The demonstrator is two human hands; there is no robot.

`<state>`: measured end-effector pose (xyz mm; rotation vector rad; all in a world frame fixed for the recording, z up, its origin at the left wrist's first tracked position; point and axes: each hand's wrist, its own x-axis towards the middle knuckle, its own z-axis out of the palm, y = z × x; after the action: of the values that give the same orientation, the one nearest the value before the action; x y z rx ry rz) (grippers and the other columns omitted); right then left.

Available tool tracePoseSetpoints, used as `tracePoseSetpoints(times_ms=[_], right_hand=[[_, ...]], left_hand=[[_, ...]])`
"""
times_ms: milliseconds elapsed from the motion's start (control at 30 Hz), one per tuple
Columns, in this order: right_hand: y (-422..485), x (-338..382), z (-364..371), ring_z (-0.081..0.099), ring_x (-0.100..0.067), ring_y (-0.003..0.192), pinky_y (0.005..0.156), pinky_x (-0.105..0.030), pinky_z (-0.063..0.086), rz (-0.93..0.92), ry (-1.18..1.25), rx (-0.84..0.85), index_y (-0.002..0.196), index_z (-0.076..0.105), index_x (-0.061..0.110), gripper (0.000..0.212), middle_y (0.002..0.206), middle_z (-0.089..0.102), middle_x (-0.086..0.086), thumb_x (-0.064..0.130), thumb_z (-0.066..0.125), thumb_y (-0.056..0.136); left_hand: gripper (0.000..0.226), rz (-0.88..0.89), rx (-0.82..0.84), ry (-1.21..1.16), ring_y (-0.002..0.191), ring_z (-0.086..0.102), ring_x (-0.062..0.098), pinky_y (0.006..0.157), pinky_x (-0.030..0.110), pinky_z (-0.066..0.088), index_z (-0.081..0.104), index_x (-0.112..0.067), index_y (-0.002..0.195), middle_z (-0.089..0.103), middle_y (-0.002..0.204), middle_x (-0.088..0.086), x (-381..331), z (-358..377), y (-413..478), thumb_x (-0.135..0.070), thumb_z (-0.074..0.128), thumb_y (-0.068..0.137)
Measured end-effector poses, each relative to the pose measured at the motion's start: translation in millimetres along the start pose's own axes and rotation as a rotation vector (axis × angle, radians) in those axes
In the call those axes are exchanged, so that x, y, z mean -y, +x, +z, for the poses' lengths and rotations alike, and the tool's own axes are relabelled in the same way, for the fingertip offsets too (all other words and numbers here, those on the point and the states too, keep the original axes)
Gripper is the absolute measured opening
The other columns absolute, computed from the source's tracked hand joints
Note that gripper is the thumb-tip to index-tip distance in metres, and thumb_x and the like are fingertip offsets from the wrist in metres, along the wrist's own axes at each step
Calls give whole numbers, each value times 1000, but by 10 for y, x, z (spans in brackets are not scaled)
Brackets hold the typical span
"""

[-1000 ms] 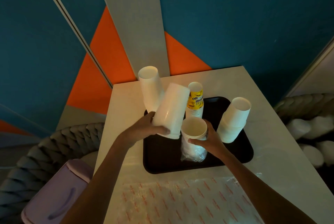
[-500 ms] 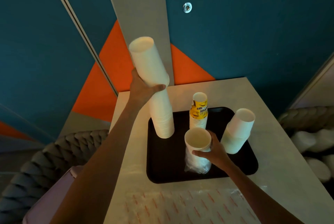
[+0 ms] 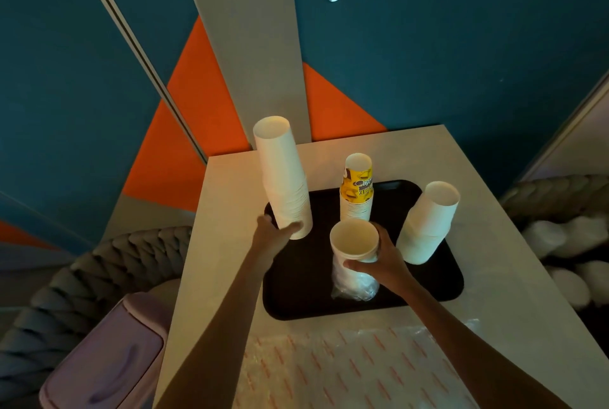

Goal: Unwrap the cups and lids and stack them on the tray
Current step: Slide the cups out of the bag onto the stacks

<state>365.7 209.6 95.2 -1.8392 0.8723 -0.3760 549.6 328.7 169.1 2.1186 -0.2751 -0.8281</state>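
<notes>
A black tray (image 3: 296, 303) lies on the table. At its back left stands a tall stack of white cups (image 3: 283, 174), and my left hand (image 3: 273, 237) holds its base with the thumb across the front. My right hand (image 3: 384, 263) grips a shorter stack of white cups (image 3: 354, 243) near the rim; clear plastic wrap (image 3: 354, 286) is bunched around its lower part on the tray. A stack with a yellow printed cup (image 3: 357, 187) stands at the back middle. A wider white stack (image 3: 428, 224) leans at the right.
A printed plastic wrapper (image 3: 346, 369) lies flat on the table in front of the tray. A lilac bin (image 3: 105, 362) sits at the lower left beside a grey woven chair (image 3: 82, 270). More white cup shapes (image 3: 566, 243) show at the right. The wall is directly behind the table.
My left hand has brought the stack it held down onto the back-left stack, making one tall stack, and slid down to its base. My right hand has stayed on the wrapped stack.
</notes>
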Motion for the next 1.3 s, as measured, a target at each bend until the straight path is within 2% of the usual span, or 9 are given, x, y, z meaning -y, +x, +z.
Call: tracePoseSetpoints(times_ms=[67,133,333,467,700,933,1100,1200,1300], right_hand=[[4,5,16,46,-24,127,103,-40,42,17,16,6,141,29,13,99,136,49,-8,20,88,62],[4,11,35,46,-23,127,104,-38,40,31,29,13,142,30,13,98,136,49,-7,19,88,63],[-23,-15,76,49,-23,125,103,-34,40,56,47,5,141,34,11,96,134,53,-8,19,88,62],[-20,-8,108,52,-22,121,101,-34,43,72,4,1,141,35,13,95,130,56,-7,26,88,63],[-37,-44,143,51,-23,123,102,-34,42,98,18,13,143,30,14,96,132,54,-7,25,86,65],[-49,-74,116,48,-22,125,95,-25,36,72,18,5,142,34,10,93,135,52,-8,19,86,65],[-35,-83,47,48,-19,122,100,-30,39,3,-18,12,137,42,8,81,131,55,-8,18,84,68],[-46,-76,21,47,-18,123,99,-26,38,9,33,35,136,43,9,77,131,55,-6,12,82,70],[-31,-67,28,47,-17,124,97,-23,35,23,43,59,137,42,11,76,131,55,-5,11,81,71]], left_hand=[[70,4,34,77,118,47,22,89,30,42,36,-8,139,43,140,10,132,131,-94,-36,69,84],[66,98,72,94,114,49,19,83,26,40,39,-10,137,47,136,10,133,245,-164,-38,68,84],[91,425,258,355,132,38,21,103,30,33,29,-13,145,34,146,5,-143,516,-221,-38,79,73],[103,505,317,615,128,38,23,101,33,36,27,-14,145,33,143,6,-216,697,-186,-48,82,65],[95,546,308,823,120,41,27,95,36,39,29,-13,141,40,134,10,-244,833,-117,-49,78,68],[94,491,214,691,119,45,26,95,32,39,30,-20,143,42,131,10,-380,579,-103,-52,77,68],[88,313,266,464,122,44,27,97,38,45,26,-28,145,39,137,6,-338,99,-106,-40,77,74],[79,220,308,394,114,48,23,89,35,46,31,-21,140,47,122,2,-213,-136,-131,-31,77,76],[44,127,334,329,96,49,14,73,22,46,41,-19,116,48,96,-7,-85,-263,-177,-20,71,83]])
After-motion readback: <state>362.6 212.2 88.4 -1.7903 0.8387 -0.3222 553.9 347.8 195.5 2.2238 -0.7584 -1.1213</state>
